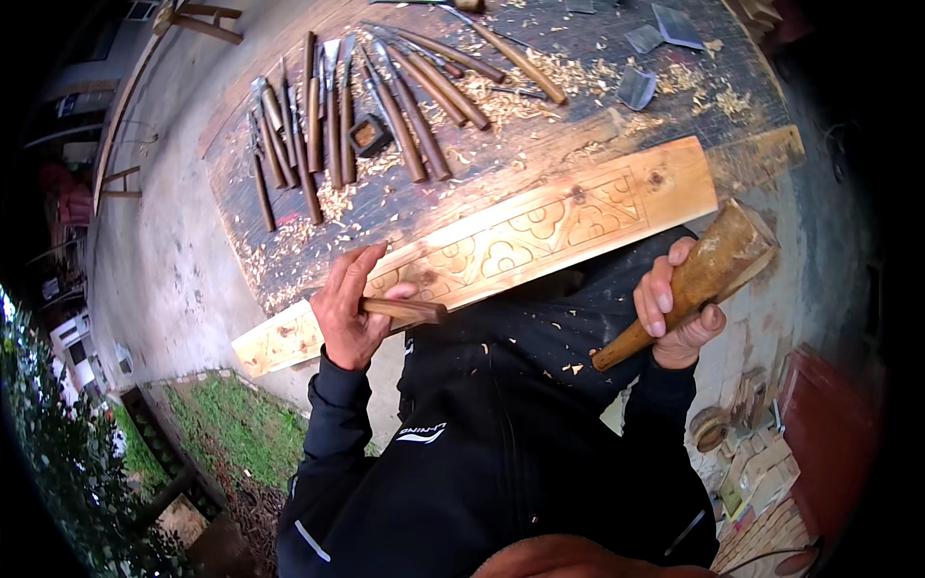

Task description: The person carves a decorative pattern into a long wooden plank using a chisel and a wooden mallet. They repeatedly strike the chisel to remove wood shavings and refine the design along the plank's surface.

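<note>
A long pale wooden board [679,178] lies slantwise along the near edge of the workbench, with a scrolled pattern cut or drawn along its middle. Over the board's left part is my left hand [352,303], closed around a carving chisel [409,310]. The wooden handle points to the right; its blade is hidden by the hand. My right hand [674,303] grips a wooden mallet [725,252] right of the board's near edge. The mallet's thick head tilts up and to the right, its narrow handle end down to the left.
Several wood-handled chisels [414,116] lie across the worn dark bench [540,140] among wood shavings [337,202]. A small dark square box [368,133] sits among them. Dark glossy pieces [637,89] lie at the far right. Wood offcuts [761,472] are piled on the ground, lower right.
</note>
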`<act>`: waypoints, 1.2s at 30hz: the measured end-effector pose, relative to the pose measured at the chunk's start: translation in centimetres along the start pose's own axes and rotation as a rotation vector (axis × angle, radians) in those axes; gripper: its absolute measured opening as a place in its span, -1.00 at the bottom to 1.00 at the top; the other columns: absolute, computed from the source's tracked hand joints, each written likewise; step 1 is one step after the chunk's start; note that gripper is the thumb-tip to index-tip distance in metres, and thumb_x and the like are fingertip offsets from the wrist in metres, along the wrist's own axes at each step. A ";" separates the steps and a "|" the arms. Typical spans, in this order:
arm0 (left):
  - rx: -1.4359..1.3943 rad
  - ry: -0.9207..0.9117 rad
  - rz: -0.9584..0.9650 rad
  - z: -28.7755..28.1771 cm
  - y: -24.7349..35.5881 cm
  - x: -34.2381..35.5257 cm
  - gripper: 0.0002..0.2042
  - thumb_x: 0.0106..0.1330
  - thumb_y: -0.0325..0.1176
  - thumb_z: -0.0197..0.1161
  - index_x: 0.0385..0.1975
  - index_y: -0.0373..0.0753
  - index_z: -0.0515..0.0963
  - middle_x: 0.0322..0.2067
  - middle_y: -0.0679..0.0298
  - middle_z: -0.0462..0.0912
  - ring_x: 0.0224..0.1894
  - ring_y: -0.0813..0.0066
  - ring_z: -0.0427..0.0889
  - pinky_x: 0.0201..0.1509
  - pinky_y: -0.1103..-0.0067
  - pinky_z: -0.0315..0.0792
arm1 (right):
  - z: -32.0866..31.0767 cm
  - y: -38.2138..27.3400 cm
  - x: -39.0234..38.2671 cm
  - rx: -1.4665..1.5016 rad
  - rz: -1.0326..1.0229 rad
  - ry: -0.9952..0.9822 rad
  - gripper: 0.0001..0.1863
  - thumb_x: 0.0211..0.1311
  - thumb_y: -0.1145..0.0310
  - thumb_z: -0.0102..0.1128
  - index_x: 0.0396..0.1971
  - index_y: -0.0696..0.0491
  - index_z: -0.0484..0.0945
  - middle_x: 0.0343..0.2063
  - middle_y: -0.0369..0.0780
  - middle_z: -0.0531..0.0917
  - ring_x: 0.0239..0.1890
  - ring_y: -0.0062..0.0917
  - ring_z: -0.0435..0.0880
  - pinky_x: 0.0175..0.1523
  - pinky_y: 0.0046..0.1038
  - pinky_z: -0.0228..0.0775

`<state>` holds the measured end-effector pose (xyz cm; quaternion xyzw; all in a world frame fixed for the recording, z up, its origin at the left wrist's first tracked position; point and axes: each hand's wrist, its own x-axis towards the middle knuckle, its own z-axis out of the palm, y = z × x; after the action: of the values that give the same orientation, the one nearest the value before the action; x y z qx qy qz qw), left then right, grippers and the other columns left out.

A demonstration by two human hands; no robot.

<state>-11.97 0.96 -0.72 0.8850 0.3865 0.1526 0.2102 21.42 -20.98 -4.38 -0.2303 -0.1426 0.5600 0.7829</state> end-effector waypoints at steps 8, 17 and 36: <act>-1.265 0.728 0.112 -3.7 -3.2 12.3 -0.47 0.62 0.02 -0.01 -0.54 -0.24 0.55 -0.70 0.35 0.36 -0.75 0.61 0.06 -0.65 0.59 -0.06 | -0.7 0.8 0.4 0.006 0.001 -0.033 -0.20 0.05 0.10 0.58 0.14 0.20 0.32 -0.39 -0.09 0.55 -0.61 -0.44 0.57 -0.52 -0.48 0.43; -1.395 0.724 0.004 0.0 -4.0 18.0 -0.48 0.57 0.00 0.09 -0.63 -0.22 0.51 -0.75 0.36 0.33 -0.78 0.61 0.10 -0.68 0.59 -0.06 | -0.7 0.7 0.3 -0.013 -0.014 -0.013 -0.20 0.05 0.10 0.58 0.15 0.21 0.33 -0.40 -0.10 0.55 -0.60 -0.43 0.58 -0.52 -0.48 0.43; -0.172 0.144 0.030 0.6 2.4 8.4 -0.66 0.05 -0.54 0.35 -0.11 -0.32 0.72 -0.10 0.16 0.76 -0.27 0.49 0.69 -0.25 0.61 0.51 | -0.3 0.2 0.6 0.003 0.013 -0.052 -0.26 0.06 0.09 0.56 0.08 0.16 0.33 -0.43 -0.14 0.59 -0.62 -0.49 0.58 -0.57 -0.54 0.39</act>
<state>-4.72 5.62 0.86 0.8562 0.3727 0.2514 0.2547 21.60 -20.41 -4.78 -0.2155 -0.1604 0.5710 0.7757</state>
